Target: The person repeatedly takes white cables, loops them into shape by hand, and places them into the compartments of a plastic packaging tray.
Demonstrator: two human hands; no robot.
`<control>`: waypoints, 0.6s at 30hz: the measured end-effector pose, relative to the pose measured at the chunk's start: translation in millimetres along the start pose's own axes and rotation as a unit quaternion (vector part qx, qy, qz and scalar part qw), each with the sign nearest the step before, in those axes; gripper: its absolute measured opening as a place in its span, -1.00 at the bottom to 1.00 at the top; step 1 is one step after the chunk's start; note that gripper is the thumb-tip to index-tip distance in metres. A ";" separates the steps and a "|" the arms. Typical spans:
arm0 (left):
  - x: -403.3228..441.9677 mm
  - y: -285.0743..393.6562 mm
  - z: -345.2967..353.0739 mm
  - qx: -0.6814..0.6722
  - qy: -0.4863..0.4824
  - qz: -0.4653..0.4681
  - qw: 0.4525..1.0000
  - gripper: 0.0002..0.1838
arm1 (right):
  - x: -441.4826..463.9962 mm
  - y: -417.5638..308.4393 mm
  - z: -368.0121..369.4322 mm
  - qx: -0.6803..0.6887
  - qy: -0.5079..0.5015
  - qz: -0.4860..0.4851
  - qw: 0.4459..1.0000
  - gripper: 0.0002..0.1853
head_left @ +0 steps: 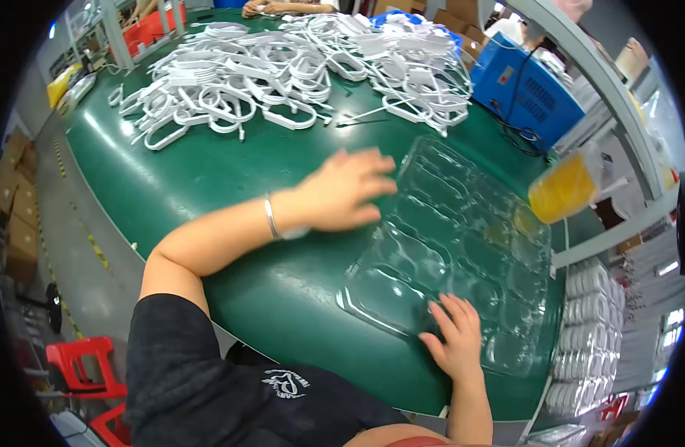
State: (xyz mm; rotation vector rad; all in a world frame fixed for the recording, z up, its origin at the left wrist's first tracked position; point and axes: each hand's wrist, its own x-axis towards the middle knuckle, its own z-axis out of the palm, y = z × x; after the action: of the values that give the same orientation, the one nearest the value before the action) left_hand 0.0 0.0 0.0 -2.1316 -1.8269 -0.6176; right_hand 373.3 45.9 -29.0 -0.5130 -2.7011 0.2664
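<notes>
A clear, thin plastic tray with moulded, rounded compartments point(462, 249) lay flat at the near right corner of the green, glossy tabletop point(186, 175), close to its right edge. The bare left hand point(346, 190), slightly blurred, had its fingers spread around nothing, just beside the tray's left rim; whether the fingertips touched it, I could not tell. The bare right hand point(456, 335) was at the tray's near side, fingers extended and apart, gripping nothing visible; contact was likely but uncertain. A tangled heap of white, looped cables point(231, 78) covered the tabletop's far edge, with a blue metal box point(525, 93) toward the far right corner. The tray looked light, springy, slippery and easily creased, best held by its rim at opposite edges, not by the thin compartment walls.
</notes>
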 end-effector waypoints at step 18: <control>-132.8 -434.0 -106.7 -0.081 0.139 -0.519 0.839 -0.34 | -17.6 74.0 -1.4 0.024 0.251 0.270 0.929 -0.79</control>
State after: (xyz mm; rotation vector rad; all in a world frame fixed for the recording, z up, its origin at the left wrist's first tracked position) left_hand -457.3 -90.7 -2.1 -0.8357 -2.6978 -1.2364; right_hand 412.3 107.0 -52.0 -1.1367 -2.0114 0.2951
